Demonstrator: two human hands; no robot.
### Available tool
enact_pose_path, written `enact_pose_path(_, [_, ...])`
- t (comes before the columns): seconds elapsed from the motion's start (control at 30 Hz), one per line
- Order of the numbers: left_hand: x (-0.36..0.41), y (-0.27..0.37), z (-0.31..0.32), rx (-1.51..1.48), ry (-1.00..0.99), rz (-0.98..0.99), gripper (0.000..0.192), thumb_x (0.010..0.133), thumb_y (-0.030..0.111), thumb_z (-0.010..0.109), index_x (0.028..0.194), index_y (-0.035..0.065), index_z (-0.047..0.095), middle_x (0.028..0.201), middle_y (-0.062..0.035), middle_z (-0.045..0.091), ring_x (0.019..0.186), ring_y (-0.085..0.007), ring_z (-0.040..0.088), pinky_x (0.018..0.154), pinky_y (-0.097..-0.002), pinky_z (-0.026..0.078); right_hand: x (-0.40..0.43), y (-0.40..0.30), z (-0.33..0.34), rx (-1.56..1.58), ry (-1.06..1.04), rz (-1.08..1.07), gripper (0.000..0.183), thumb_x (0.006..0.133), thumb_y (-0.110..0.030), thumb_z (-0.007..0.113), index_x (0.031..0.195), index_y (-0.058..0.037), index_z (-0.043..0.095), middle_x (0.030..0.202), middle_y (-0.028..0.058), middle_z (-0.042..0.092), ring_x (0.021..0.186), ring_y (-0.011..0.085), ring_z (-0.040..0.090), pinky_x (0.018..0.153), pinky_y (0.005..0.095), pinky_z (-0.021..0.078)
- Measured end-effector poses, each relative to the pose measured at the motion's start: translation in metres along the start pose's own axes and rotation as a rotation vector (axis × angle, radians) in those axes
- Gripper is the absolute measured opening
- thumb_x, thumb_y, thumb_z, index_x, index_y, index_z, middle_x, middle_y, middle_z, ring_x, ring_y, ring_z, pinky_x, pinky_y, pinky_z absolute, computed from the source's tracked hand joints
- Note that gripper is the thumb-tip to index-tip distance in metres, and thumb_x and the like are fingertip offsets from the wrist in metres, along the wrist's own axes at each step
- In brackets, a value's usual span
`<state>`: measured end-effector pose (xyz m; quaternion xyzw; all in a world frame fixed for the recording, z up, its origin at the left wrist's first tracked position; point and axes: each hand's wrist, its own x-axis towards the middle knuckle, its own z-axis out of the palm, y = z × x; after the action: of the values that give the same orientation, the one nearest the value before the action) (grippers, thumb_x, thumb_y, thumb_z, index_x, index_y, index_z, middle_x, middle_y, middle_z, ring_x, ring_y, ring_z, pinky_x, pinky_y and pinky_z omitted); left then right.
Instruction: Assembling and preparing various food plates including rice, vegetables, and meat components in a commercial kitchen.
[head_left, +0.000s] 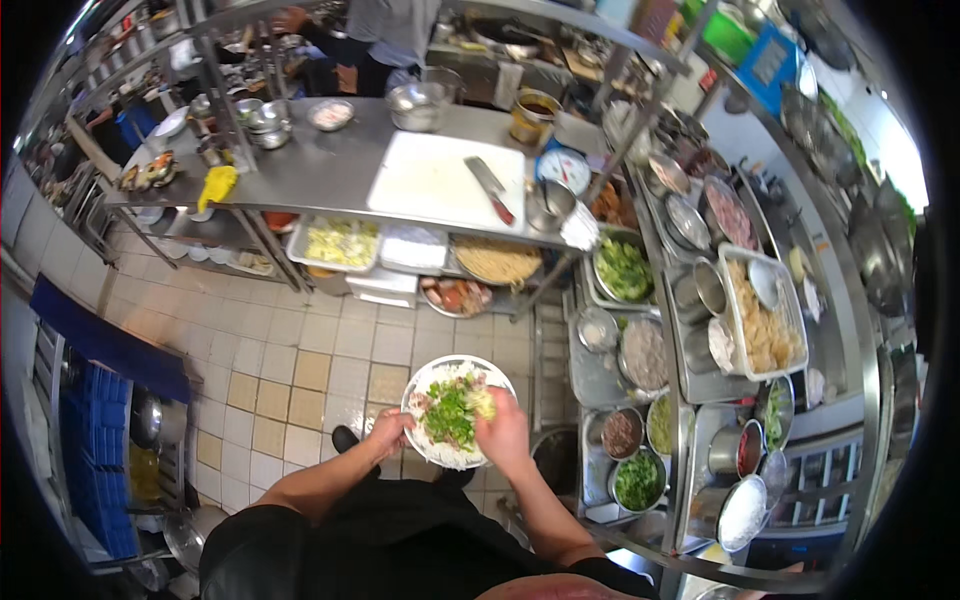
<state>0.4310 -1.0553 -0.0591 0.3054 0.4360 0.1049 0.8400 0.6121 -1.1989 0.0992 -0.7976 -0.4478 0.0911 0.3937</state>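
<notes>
Out in front of my body, a round white plate or shallow bowl (459, 358) is held above the tiled floor. White rice (436, 451) fills it, topped with chopped green leaves (446, 412) and small pinkish-brown pieces that look like meat. My left hand (391, 433) grips the rim on the left side. Over the right part of the food, my right hand (504, 429) has its fingers gathered around pale yellow-green shreds (481, 403). Some of those shreds may rest on the leaves; my fingers hide where they end.
A steel table (315, 169) ahead carries a white cutting board (427, 180) with a red-handled cleaver (489, 189). Close on my right, a steel rack holds bowls of chopped greens (637, 480), minced meat (622, 433) and other ingredients. Blue crates (94, 442) stand left. Beyond the table is another person (390, 37).
</notes>
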Motion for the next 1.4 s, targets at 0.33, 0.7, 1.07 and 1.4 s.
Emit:
enact_pose_path(0.33, [-0.082, 0.117, -0.172, -0.232, 0.112, 0.207, 0.023, 0.067, -0.004, 0.053, 0.088, -0.0055, 0.061, 0.080, -0.0131, 0.065, 0.064, -0.0232, 0.065, 0.056, -0.0333, 0.057, 0.057, -0.172, 0.207, -0.285, -0.263, -0.372, 0.048, 0.071, -0.019, 0.066, 0.117, -0.0084, 0.054, 0.115, 0.0230, 0.048, 0.109, 0.0382, 0.045, 0.090, 0.0493, 0.0375])
enact_pose_path(0.7, [-0.124, 0.217, -0.361, -0.492, 0.305, 0.432, 0.024, 0.068, -0.003, 0.053, 0.091, -0.0058, 0.057, 0.081, -0.0133, 0.063, 0.065, -0.0230, 0.065, 0.049, -0.0283, 0.055, 0.157, -0.382, 0.339, -0.371, -0.621, -0.738, 0.083, 0.071, -0.013, 0.065, 0.144, -0.0096, 0.026, 0.130, 0.0305, 0.045, 0.101, 0.0424, 0.059, 0.082, 0.0414, 0.0518])
enact_pose_path(1.07, [-0.143, 0.348, -0.510, -0.668, 0.544, 0.596, 0.015, 0.068, -0.004, 0.052, 0.082, -0.0022, 0.055, 0.074, -0.0113, 0.059, 0.054, -0.0196, 0.058, 0.039, -0.0266, 0.045, 0.269, -0.543, 0.520, 0.062, -0.555, -1.000, 0.019, 0.083, -0.023, 0.061, 0.095, -0.0080, 0.063, 0.081, 0.0118, 0.065, 0.082, 0.0300, 0.063, 0.078, 0.0412, 0.0494])
enact_pose_path(1.4, [-0.146, 0.472, -0.640, -0.821, 0.735, 0.716, 0.008, 0.066, -0.003, 0.052, 0.071, 0.0026, 0.055, 0.060, -0.0074, 0.055, 0.040, -0.0178, 0.049, 0.037, -0.0271, 0.040, 0.343, -0.660, 0.684, 0.263, -0.650, -1.246, 0.033, 0.077, -0.013, 0.058, 0.109, -0.0059, 0.063, 0.094, 0.0143, 0.064, 0.101, 0.0296, 0.053, 0.098, 0.0475, 0.0320])
